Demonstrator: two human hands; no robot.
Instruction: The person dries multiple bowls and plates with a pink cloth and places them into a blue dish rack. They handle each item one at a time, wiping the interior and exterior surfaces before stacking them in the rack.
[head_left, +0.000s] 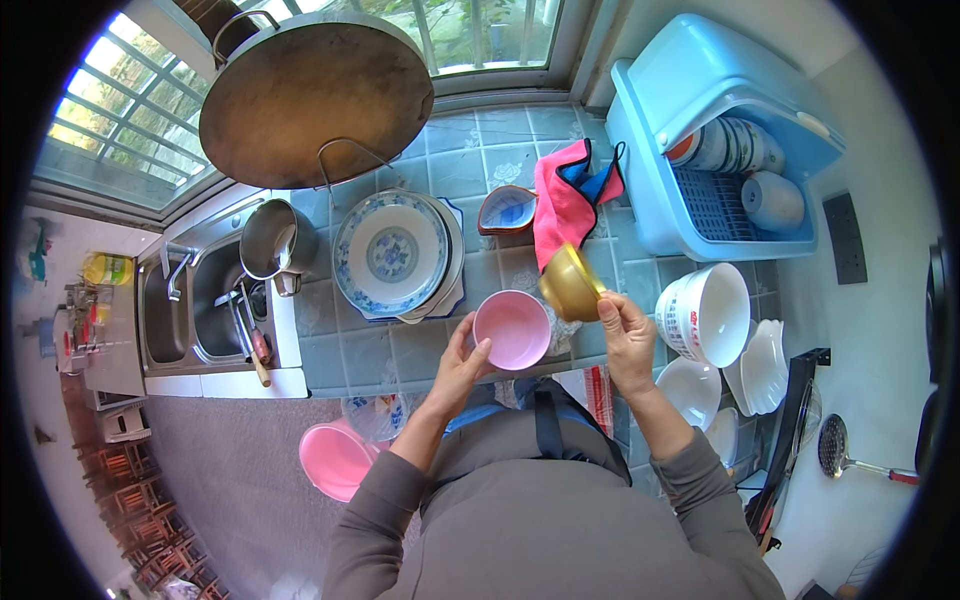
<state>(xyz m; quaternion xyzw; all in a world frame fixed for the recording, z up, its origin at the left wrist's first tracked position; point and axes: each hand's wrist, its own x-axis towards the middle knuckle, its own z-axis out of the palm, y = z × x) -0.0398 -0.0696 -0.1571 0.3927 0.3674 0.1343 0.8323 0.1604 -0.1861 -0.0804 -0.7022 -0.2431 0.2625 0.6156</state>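
My left hand (459, 367) holds a small pink bowl (512, 330) by its left side, its opening facing up, near the counter's front edge. Between the thumb and fingers of my right hand (627, 337) is the rim of a gold-coloured bowl (570, 285), tilted and slightly blurred. Just behind the gold bowl lies a crumpled pink cloth (559, 202) with a black edge and a blue side. Left of the cloth sit leaf-shaped small dishes (508, 208). A crumpled whitish item (562, 335) shows partly between the two bowls.
Stacked plates (392, 253) and a metal pot (274, 240) stand left, beside a sink (217, 315) with knives. A large wok (319, 105) leans at the window. Right are a blue dish box (652, 187), large white bowls (705, 315) and white dishes (763, 367). A pink bucket (334, 459) is below.
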